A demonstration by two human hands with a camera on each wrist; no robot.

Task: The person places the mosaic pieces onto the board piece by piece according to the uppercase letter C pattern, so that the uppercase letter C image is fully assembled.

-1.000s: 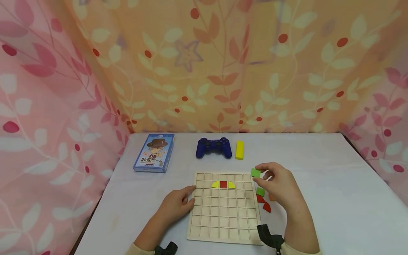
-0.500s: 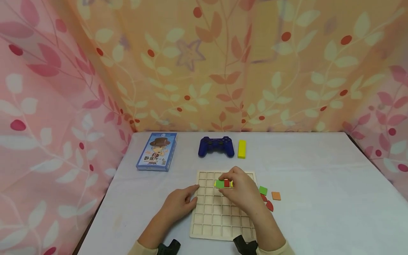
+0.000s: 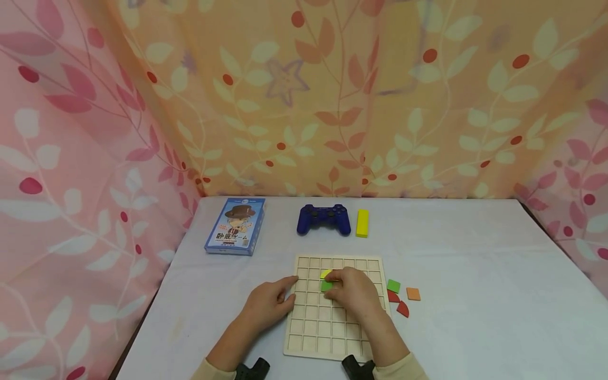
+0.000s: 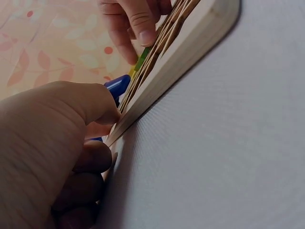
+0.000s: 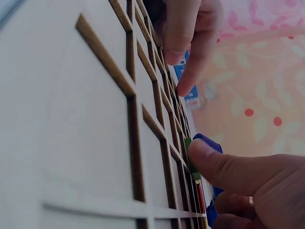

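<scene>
A pale wooden grid board (image 3: 311, 328) lies on the white table. At its left edge my left hand (image 3: 266, 303) holds the rim with thumb and index finger, the other fingers curled beside it. Over the upper part of the board my right hand (image 3: 353, 293) pinches a green square tile (image 3: 326, 286), which is at a cell just below a yellow rounded piece (image 3: 325, 274). My right thumb presses the green tile (image 5: 192, 162) in the right wrist view, where a red tile (image 5: 200, 195) also shows. In the head view my right hand hides that red tile.
Right of the board lie another green square (image 3: 393, 285), two red quarter-round pieces (image 3: 402, 309) and an orange square (image 3: 413, 294). Toward the back stand a blue game box (image 3: 235, 227), a blue game controller (image 3: 324, 219) and a yellow block (image 3: 362, 223).
My right hand has carried the green square from the board's right side leftward onto the board, then down to just below the yellow piece. My left hand stays at the left edge.
</scene>
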